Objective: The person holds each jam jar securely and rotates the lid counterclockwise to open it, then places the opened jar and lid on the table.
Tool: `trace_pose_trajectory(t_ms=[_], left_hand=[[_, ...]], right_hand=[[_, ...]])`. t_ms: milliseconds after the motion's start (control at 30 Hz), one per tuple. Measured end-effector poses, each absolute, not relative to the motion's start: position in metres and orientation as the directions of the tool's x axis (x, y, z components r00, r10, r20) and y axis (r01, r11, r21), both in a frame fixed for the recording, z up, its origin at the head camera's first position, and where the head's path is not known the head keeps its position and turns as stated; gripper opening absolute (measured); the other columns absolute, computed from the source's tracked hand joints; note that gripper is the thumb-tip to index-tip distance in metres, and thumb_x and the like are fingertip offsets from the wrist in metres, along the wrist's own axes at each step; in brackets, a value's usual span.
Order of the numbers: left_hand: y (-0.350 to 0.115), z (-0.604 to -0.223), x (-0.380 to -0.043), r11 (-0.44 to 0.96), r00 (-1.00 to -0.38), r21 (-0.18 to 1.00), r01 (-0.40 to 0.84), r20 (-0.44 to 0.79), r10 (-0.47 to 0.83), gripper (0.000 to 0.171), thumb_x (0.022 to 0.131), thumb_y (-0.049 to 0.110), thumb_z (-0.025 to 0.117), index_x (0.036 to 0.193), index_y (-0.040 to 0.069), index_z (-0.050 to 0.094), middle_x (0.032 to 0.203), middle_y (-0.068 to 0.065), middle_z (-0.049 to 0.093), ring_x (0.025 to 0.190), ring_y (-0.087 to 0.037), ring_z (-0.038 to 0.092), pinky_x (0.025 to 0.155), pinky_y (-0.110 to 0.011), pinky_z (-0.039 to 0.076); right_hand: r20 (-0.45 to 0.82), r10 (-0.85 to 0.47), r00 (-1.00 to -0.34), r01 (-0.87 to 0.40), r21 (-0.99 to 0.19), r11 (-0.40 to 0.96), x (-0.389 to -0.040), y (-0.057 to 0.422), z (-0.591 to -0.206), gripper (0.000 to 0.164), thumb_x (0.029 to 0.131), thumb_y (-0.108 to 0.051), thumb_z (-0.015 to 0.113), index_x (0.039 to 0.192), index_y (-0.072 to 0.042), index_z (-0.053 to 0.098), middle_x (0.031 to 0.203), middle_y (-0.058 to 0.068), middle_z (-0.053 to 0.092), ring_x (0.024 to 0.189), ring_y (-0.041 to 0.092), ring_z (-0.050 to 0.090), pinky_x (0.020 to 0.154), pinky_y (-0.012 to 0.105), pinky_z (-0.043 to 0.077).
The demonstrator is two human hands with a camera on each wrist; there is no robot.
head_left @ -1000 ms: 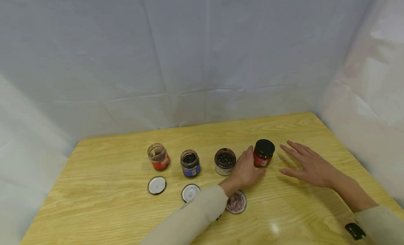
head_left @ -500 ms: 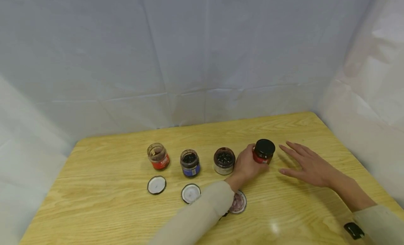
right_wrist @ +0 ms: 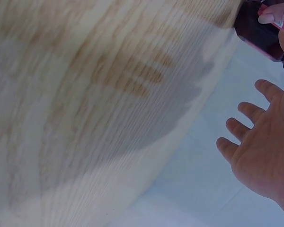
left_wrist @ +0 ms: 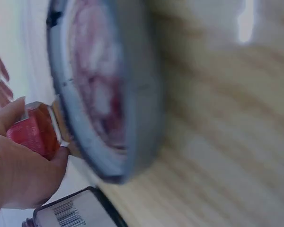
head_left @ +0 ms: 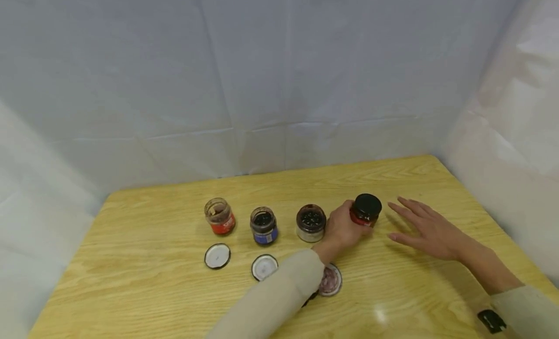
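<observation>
My left hand [head_left: 346, 227] grips a small glass jar [head_left: 360, 217] with a red label and a black lid [head_left: 368, 204] on top. In the left wrist view its thumb and fingers wrap the red label [left_wrist: 35, 132]. To the right of that jar my right hand [head_left: 430, 232] hovers over the table with its fingers spread, touching nothing. An uncapped jar of dark contents with a pale label [head_left: 310, 232] stands just left of my left hand. Below the left wrist lies an upturned lid with reddish smears [head_left: 330, 279], partly hidden by the sleeve.
Farther left on the wooden table [head_left: 144, 261] stand an open jar with a blue label [head_left: 264, 234] and one with a red label [head_left: 221, 225]. Two upturned white lids lie before them, one left [head_left: 217, 256] and one nearer the middle [head_left: 264, 267]. A white sheet [head_left: 262, 86] hangs behind.
My left hand has slid a little to the right and closed round the lidded jar, with its thumb coming across the front label. The right hand keeps its place.
</observation>
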State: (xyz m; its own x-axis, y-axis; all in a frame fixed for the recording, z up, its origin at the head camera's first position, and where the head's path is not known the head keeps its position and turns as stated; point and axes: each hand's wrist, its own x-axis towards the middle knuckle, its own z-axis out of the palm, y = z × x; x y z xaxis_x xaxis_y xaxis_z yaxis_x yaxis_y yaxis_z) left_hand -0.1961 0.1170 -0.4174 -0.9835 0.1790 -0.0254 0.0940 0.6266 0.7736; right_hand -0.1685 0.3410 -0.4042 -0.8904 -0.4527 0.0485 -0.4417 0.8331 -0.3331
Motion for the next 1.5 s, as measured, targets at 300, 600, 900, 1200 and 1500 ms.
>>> trace_pose_trajectory(t_ms=[300, 600, 900, 1200, 1500], left_hand=[[0.112, -0.417, -0.194, 0.589, -0.987, 0.801, 0.103, 0.009, 0.16, 0.061, 0.07, 0.026, 0.086, 0.124, 0.016, 0.06, 0.107, 0.003, 0.063, 0.099, -0.013, 0.059, 0.084, -0.027, 0.047], [0.107, -0.406, -0.186, 0.543, -0.963, 0.818, 0.189, 0.048, 0.264, 0.059, 0.073, 0.029, 0.084, 0.124, 0.017, 0.058, 0.107, 0.005, 0.061, 0.096, -0.009, 0.059, 0.078, -0.025, 0.048], [0.095, -0.392, -0.169, 0.495, -0.929, 0.825, 0.271, 0.09, 0.359, 0.059, 0.074, 0.033, 0.083, 0.125, 0.019, 0.058, 0.108, 0.009, 0.062, 0.094, -0.004, 0.058, 0.076, -0.021, 0.048], [0.08, -0.387, -0.158, 0.476, -0.889, 0.8, 0.365, 0.147, 0.434, 0.058, 0.075, 0.032, 0.082, 0.126, 0.018, 0.057, 0.111, 0.01, 0.06, 0.094, -0.002, 0.056, 0.074, -0.018, 0.047], [0.061, -0.381, -0.151, 0.475, -0.875, 0.79, 0.389, 0.155, 0.459, 0.059, 0.075, 0.033, 0.081, 0.127, 0.019, 0.057, 0.111, 0.009, 0.06, 0.093, -0.002, 0.056, 0.074, -0.019, 0.048]], right_hand=[[0.054, -0.452, -0.89, -0.444, -0.322, 0.836, -0.167, 0.342, -0.399, 0.073, 0.092, -0.048, 0.057, 0.151, -0.014, 0.029, 0.151, 0.023, 0.023, 0.132, 0.05, 0.023, 0.096, 0.067, 0.024], [0.058, -0.443, -0.894, -0.436, -0.337, 0.835, -0.163, 0.345, -0.394, 0.072, 0.092, -0.046, 0.059, 0.151, -0.015, 0.029, 0.152, 0.021, 0.023, 0.132, 0.05, 0.023, 0.095, 0.067, 0.025], [0.063, -0.432, -0.9, -0.426, -0.35, 0.835, -0.157, 0.346, -0.391, 0.072, 0.092, -0.045, 0.06, 0.151, -0.015, 0.03, 0.153, 0.018, 0.022, 0.133, 0.048, 0.023, 0.095, 0.067, 0.026], [0.073, -0.446, -0.892, -0.442, -0.347, 0.827, -0.15, 0.345, -0.387, 0.072, 0.092, -0.045, 0.059, 0.152, -0.024, 0.025, 0.155, 0.013, 0.02, 0.134, 0.046, 0.023, 0.095, 0.067, 0.025], [0.093, -0.459, -0.884, -0.461, -0.341, 0.819, -0.141, 0.34, -0.38, 0.073, 0.092, -0.043, 0.061, 0.152, -0.026, 0.025, 0.154, 0.014, 0.023, 0.134, 0.046, 0.024, 0.094, 0.068, 0.026]])
